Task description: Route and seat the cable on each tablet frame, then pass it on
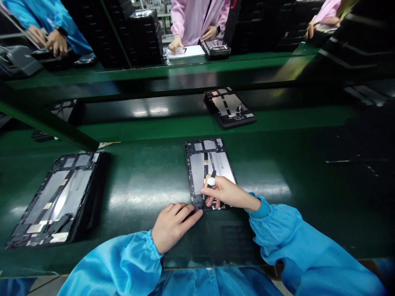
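One opened device point(197, 168), right hand point(225, 191) gripping slim dark tool point(213, 174), left hand point(173, 224) unclenched at device's corner

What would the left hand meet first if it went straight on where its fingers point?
The left hand would first meet the flat rectangular black-and-silver device, whose near edge it seems to touch; depth is unclear.

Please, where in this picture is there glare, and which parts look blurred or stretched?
Head view: glare on the table, both sides of the middle tablet, and on the left tablet; head view, upper right: black stack smeared and stretched; head view, centre: left hand and right hand fairly sharp.
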`<move>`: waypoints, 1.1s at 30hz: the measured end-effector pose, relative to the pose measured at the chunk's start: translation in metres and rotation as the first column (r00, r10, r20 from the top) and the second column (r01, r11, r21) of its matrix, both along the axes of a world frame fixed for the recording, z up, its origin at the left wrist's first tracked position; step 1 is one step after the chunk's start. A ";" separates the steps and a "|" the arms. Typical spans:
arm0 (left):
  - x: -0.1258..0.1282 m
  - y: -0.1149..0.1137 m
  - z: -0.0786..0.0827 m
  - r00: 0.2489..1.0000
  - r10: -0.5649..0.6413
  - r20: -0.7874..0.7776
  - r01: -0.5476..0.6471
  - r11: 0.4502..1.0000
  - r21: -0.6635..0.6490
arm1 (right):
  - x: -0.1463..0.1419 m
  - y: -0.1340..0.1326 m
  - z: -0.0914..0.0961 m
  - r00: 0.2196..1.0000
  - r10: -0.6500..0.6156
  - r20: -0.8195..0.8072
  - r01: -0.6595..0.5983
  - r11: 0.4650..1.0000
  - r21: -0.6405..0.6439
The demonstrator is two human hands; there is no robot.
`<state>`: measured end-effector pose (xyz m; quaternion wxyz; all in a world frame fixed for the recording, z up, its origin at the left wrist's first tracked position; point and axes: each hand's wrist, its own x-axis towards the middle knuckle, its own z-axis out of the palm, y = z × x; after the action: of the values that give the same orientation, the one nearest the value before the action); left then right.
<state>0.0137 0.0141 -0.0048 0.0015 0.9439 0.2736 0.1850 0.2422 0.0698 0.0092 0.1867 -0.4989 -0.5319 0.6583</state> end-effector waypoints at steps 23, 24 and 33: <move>0.001 -0.002 -0.004 0.998 0.029 -0.047 -0.029 1.000 -0.006 | 0.032 -0.040 -0.005 0.977 -0.213 0.029 0.197 0.938 0.285; 0.001 -0.002 -0.004 0.998 0.029 -0.064 -0.029 1.000 0.008 | 0.032 -0.040 -0.005 0.976 -0.215 0.031 0.198 0.937 0.288; 0.003 -0.002 -0.001 0.991 0.040 -0.124 -0.035 0.999 0.040 | 0.031 -0.039 -0.002 0.976 -0.217 0.023 0.199 0.927 0.317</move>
<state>0.0169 0.0124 -0.0060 -0.0369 0.9482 0.2873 0.1308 0.2733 0.0305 0.0073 0.3166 -0.5354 -0.5786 0.5275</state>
